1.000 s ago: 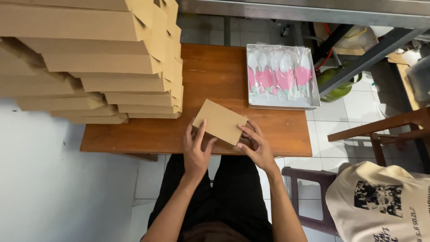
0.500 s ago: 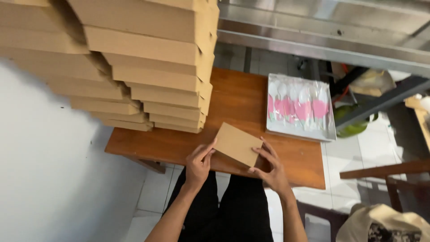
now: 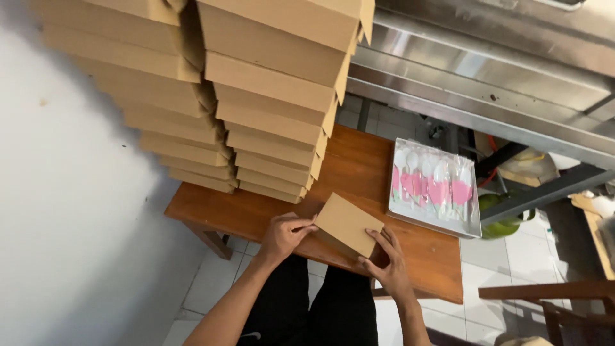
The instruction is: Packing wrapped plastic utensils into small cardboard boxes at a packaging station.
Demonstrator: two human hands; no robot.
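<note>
Both hands — left hand (image 3: 282, 236) and right hand (image 3: 384, 266) — pinch opposite edges of the small flat brown cardboard box (image 3: 346, 224), mid-assembly by my reading, just before the tall stacks of brown cardboard boxes (image 3: 256, 109) on the wooden surface (image 3: 359, 166) — next needs a firm squaring press.

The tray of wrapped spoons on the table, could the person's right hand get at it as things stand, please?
Probably yes: the tray of wrapped spoons lies just beyond the right hand over bare table, though that hand holds the cardboard box.

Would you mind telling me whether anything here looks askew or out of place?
The two stacks of brown boxes are uneven: edges step in and out and several flaps stick out at the corners. The small box held between the left hand and right hand looks intact.
</note>
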